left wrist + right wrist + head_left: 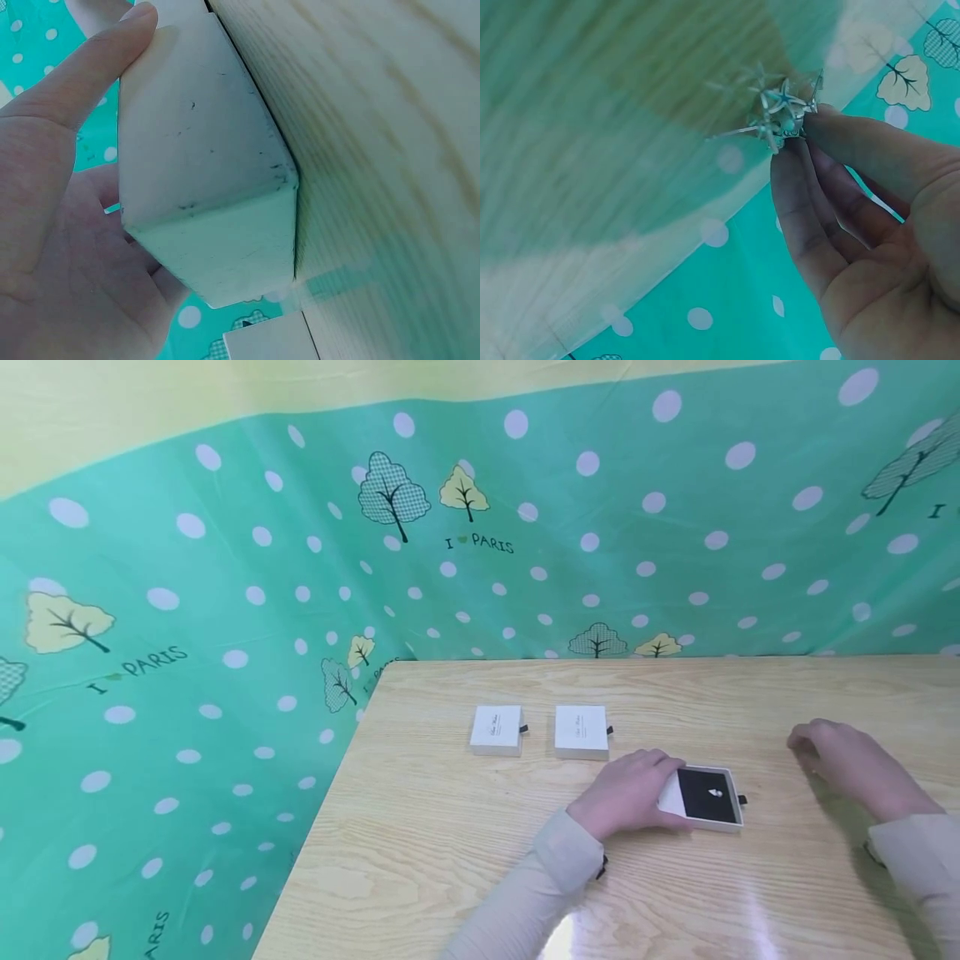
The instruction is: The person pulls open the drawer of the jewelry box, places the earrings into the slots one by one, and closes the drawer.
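My left hand [632, 789] grips a white drawer-style jewelry box [672, 797] by its left end. In the left wrist view the thumb [112, 71] lies along one side wall of the box. The box's drawer is pulled out to the right, baring a black insert [697, 795] with a small silvery piece [716, 792] on it. Off to the right of the box, my right hand [851, 767] is held over the table. Between its thumb and fingertips it pinches a small silvery piece of jewelry [784, 109] with star-like shapes, seen in the right wrist view.
Two closed white boxes [497, 731] [581, 732] with black pull tabs stand side by side farther back on the wooden table [390, 827]. A green dotted cloth [525, 577] hangs behind the table and along its left side.
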The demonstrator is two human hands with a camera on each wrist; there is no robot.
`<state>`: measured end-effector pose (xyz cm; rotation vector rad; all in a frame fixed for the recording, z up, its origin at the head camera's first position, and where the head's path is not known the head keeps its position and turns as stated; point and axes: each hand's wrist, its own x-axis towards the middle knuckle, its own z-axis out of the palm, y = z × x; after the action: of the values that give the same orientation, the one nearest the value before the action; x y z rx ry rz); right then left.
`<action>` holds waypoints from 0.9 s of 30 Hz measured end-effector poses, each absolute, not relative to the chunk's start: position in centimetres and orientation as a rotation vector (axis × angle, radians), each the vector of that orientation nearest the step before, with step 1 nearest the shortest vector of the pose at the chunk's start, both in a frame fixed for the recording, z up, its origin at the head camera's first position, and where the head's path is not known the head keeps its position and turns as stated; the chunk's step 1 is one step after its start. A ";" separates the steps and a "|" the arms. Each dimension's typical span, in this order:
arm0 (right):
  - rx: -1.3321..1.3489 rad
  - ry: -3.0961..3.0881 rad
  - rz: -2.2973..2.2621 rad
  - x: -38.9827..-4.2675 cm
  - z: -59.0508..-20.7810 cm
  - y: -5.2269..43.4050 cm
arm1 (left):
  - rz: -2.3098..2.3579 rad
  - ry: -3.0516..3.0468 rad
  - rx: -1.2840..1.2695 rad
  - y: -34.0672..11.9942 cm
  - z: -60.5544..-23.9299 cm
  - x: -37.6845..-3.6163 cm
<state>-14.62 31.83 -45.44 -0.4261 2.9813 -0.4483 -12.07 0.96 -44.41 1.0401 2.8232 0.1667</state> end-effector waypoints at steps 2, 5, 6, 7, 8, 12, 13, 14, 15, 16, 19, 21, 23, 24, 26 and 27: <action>-0.417 2.980 -0.449 -14.7 -45.5 31.8 | 0.164 2.823 1.044 1.0 -44.4 -12.1; -0.409 2.983 -0.447 -14.6 -45.6 31.7 | 0.163 2.820 1.047 1.0 -44.4 -12.1; -0.409 2.984 -0.445 -14.7 -45.6 31.7 | 0.163 2.819 1.048 1.0 -44.5 -12.1; -0.411 2.988 -0.441 -14.7 -45.7 31.7 | 0.164 2.818 1.049 1.0 -44.5 -12.2; -0.407 2.994 -0.446 -14.6 -45.7 31.6 | 0.165 2.817 1.050 1.0 -44.5 -12.2; -0.421 3.013 -0.473 -14.6 -45.6 31.5 | 0.174 2.813 1.050 1.0 -44.5 -12.1; -0.422 3.013 -0.481 -14.6 -45.6 31.5 | 0.175 2.814 1.051 1.0 -44.4 -12.1; -0.420 3.012 -0.484 -14.6 -45.6 31.5 | 0.173 2.814 1.052 1.0 -44.4 -12.1; -0.423 3.009 -0.484 -14.6 -45.5 31.5 | 0.172 2.814 1.052 1.0 -44.4 -12.1; -0.418 3.003 -0.484 -14.6 -45.5 31.5 | 0.168 2.814 1.052 1.0 -44.4 -12.1; -0.404 2.999 -0.473 -14.5 -45.3 31.5 | 0.160 2.815 1.056 1.0 -44.4 -12.1; -0.397 3.004 -0.482 -14.5 -45.3 31.4 | 0.160 2.816 1.056 1.0 -44.5 -12.1; -0.400 3.016 -0.503 -14.4 -45.2 31.3 | 0.161 2.818 1.057 0.9 -44.5 -12.1; -0.400 3.021 -0.519 -14.4 -45.2 31.3 | 0.162 2.820 1.057 0.9 -44.5 -12.1; -0.405 3.030 -0.553 -14.3 -45.1 31.2 | 0.163 2.824 1.058 0.9 -44.6 -12.1; -0.406 3.031 -0.571 -14.3 -45.0 31.2 | 0.162 2.824 1.060 0.9 -44.6 -12.1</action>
<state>-14.31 31.17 -45.01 -0.4061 3.0314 -0.5713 -12.14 0.93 -44.57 1.0598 2.8244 0.1624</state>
